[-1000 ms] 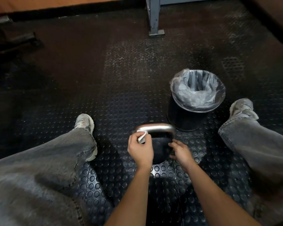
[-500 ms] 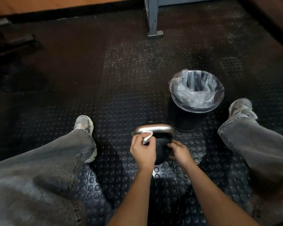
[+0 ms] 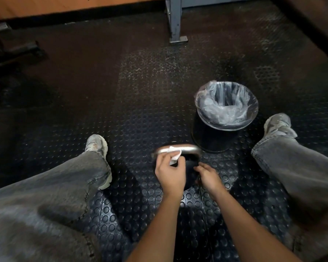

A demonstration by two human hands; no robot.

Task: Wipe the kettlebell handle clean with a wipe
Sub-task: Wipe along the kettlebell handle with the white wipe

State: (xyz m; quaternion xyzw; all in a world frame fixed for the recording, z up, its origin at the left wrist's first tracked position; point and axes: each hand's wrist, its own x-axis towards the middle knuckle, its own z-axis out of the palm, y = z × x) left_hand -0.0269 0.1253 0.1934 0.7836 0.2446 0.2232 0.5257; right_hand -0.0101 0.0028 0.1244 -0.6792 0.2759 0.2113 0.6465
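At the far left of the frame a dark piece of equipment (image 3: 15, 52) lies on the studded rubber floor (image 3: 133, 103), too dim to identify. Lower left, a leg in grey jeans (image 3: 45, 195) stretches toward a pale sneaker (image 3: 98, 146). Just right of that, near the lower middle of the frame, the left hand (image 3: 170, 172) pinches a white wipe (image 3: 174, 154) between thumb and curled fingers and holds it draped over the left part of the silver kettlebell handle (image 3: 187, 148). The black kettlebell (image 3: 190, 170) stands on the floor between the two legs, its body mostly hidden behind the hands. To the right of the left hand, the right hand (image 3: 209, 177) rests against the side of the kettlebell body with its fingers laid forward on it; they look fairly straight, though the dark surface makes the contact hard to judge. At top centre a grey metal post (image 3: 175, 19) ends in a foot plate on the floor. Right of the kettlebell and just beyond it stands a black bin (image 3: 208, 137) lined with a clear plastic bag (image 3: 226, 104). At the right edge, the other jeans leg (image 3: 295, 167) ends in a second sneaker (image 3: 277, 123)
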